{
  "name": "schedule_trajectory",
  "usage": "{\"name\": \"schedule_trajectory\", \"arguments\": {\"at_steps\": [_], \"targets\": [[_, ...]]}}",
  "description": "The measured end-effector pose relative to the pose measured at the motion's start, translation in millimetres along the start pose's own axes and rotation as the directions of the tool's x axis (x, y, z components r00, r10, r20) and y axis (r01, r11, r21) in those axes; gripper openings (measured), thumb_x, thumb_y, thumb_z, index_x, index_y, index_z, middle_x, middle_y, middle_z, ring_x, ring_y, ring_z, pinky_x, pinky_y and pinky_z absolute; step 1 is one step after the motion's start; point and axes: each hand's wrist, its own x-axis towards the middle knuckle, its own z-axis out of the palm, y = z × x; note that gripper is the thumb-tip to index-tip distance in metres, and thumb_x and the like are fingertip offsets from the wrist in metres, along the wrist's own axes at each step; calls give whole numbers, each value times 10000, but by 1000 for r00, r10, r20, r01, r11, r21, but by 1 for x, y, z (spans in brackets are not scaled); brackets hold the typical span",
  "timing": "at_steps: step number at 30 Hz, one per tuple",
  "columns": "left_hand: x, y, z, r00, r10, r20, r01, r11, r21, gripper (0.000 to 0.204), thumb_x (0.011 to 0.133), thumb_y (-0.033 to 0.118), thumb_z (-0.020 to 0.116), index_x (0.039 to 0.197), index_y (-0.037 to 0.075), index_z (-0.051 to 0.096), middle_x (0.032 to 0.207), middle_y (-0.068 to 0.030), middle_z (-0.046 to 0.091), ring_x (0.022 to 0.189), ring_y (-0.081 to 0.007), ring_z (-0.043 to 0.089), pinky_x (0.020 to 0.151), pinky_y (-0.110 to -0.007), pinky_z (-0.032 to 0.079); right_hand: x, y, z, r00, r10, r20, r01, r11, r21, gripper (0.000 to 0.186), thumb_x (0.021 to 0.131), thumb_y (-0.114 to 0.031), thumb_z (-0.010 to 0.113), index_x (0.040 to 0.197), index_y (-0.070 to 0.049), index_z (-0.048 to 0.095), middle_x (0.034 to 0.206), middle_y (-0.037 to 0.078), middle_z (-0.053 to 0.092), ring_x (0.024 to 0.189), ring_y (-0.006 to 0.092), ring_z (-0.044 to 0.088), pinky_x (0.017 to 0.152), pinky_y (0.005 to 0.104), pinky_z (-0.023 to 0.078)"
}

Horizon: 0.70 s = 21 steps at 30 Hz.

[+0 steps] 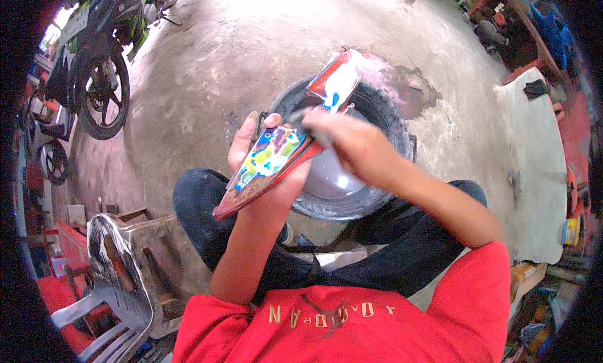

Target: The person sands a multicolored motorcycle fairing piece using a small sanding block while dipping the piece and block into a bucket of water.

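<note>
A long, narrow painted panel [267, 157], pointed at its near end, lies slanting across my left hand [290, 182]. Red edges frame its patchy blue, yellow, green and white surface. My left hand supports it from below, fingers curling up past its left edge. Blurred by motion, my right hand [361, 146] presses onto the panel's middle with curled fingers. Under those fingertips shows a small dark grey piece [319, 135], its kind unclear. The panel's far end [339, 80], red and white, reaches over a round dark basin [384, 198] holding cloudy liquid.
Between my bent legs, the basin stands on a concrete floor [207, 80] with a wet patch [414, 89] beyond it. A motorcycle [103, 80] is parked far left. A grey plastic chair [122, 287] is near left. At right are a pale bench-like slab [531, 174] and clutter.
</note>
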Motion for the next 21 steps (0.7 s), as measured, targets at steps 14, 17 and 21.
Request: {"name": "schedule_trajectory", "arguments": {"at_steps": [14, 17, 21], "targets": [[6, 8, -21, 991, -60, 117, 68, 995, -69, 377, 983, 438, 493, 942, 81, 607, 1116, -241, 663, 1123, -355, 586, 1044, -513, 419, 5, -24, -2, 1000, -10, 29, 9, 1000, 17, 390, 873, -97, 570, 1256, -33, 606, 1319, 200, 626, 1219, 338, 621, 1024, 411, 513], [8, 15, -39, 971, -99, 217, 118, 990, -73, 380, 990, 433, 483, 971, 74, 607, 1132, -240, 657, 1141, -364, 578, 1063, -518, 406, 2, -38, -11, 990, -109, 84, 102, 991, 87, 524, 814, 10, 597, 1337, -3, 566, 1364, 220, 594, 1277, 354, 584, 1096, 428, 454], [2, 3, -14, 999, -28, -39, 24, 993, -112, 397, 992, 443, 480, 1036, 67, 601, 1234, -254, 615, 1252, -371, 510, 1116, -548, 332, 7, 4, -6, 987, 144, 66, -145, 989, 12, 522, 796, 62, 582, 1312, -13, 577, 1302, 204, 630, 1231, 354, 612, 1058, 423, 483]]}}
